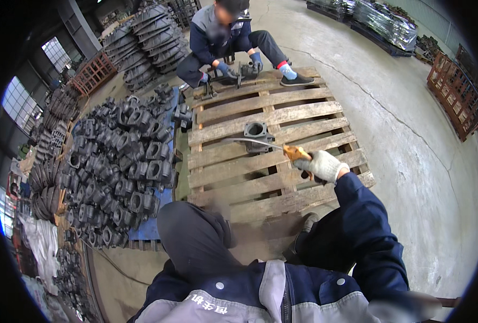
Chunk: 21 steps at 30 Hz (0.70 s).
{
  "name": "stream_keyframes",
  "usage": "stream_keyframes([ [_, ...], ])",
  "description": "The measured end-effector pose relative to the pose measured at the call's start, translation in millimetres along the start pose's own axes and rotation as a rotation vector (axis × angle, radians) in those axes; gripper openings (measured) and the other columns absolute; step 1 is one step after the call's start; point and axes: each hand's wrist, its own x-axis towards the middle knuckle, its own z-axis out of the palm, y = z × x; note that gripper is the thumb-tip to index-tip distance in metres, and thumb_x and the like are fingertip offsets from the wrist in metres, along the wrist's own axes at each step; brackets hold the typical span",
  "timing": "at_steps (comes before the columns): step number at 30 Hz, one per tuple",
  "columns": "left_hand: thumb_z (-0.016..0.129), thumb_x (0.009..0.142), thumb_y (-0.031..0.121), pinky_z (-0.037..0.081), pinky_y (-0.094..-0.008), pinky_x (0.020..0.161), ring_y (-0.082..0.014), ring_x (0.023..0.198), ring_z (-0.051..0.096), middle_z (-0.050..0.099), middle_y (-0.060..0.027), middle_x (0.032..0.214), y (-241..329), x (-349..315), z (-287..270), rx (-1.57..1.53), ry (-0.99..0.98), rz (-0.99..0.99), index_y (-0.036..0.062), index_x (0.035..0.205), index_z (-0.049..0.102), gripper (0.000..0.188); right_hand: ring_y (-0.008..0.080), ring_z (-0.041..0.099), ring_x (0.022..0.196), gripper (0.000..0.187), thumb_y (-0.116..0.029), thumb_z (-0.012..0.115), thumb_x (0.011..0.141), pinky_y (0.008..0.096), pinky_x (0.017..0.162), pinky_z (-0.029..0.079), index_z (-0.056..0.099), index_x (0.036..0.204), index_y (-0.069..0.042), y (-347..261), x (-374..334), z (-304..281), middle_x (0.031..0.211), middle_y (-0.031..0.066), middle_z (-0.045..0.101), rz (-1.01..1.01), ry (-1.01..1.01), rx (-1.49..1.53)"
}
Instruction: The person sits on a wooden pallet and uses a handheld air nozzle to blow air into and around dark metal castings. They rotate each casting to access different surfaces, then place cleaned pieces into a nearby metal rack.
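My right hand (325,166), in a white knit glove, is closed around the orange-yellow handle (297,154) of a long, thin metal tool. Its narrow grey blade (257,141) looks bent and points left, crossing in front of a dark metal casting (256,130). That casting has a square flange and a round opening, and sits on the wooden pallet (233,157). I cannot tell if the blade touches it. My left hand is out of sight.
Dark castings (126,161) lie heaped on a blue pallet (143,231) at left. Across the wooden pallet a crouching co-worker (220,37) in blue gloves handles another casting (246,70). Rusty metal crates (454,97) stand at right; stacked ribbed parts (152,37) rise at far left.
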Motion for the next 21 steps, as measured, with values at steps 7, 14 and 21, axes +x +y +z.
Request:
stream_keyframes([
  [7, 0.053, 0.099, 0.048, 0.052, -0.0374, 0.079, -0.0260, 0.085, 0.069, 0.072, -0.0127, 0.100, 1, -15, 28, 0.025, -0.014, 0.021, 0.0019, 0.111, 0.066, 0.049, 0.0129, 0.056, 0.049, 0.049, -0.052, 0.066, 0.089, 0.0290, 0.046, 0.045, 0.069, 0.080, -0.003, -32, 30, 3, 0.064, 0.0045, 0.064, -0.059, 0.015, 0.047],
  [14, 0.053, 0.099, 0.048, 0.053, -0.0378, 0.077, -0.0264, 0.084, 0.069, 0.073, -0.0130, 0.099, 7, 5, 74, 0.067, -0.021, -0.016, 0.0013, 0.109, 0.067, 0.050, 0.0129, 0.057, 0.048, 0.049, -0.049, 0.067, 0.088, 0.0303, 0.044, 0.045, 0.071, 0.083, 0.000, 29, 95, 8, 0.063, 0.0066, 0.066, 0.097, -0.067, 0.020],
  [21, 0.053, 0.099, 0.049, 0.053, -0.0382, 0.076, -0.0268, 0.083, 0.070, 0.073, -0.0132, 0.097, 36, 53, 128, 0.105, -0.050, -0.074, 0.0008, 0.107, 0.069, 0.052, 0.0107, 0.057, 0.051, 0.041, -0.039, 0.070, 0.089, 0.0279, 0.050, 0.049, 0.069, 0.105, -0.001, 49, 122, -3, 0.068, 0.0038, 0.066, 0.273, -0.155, 0.048],
])
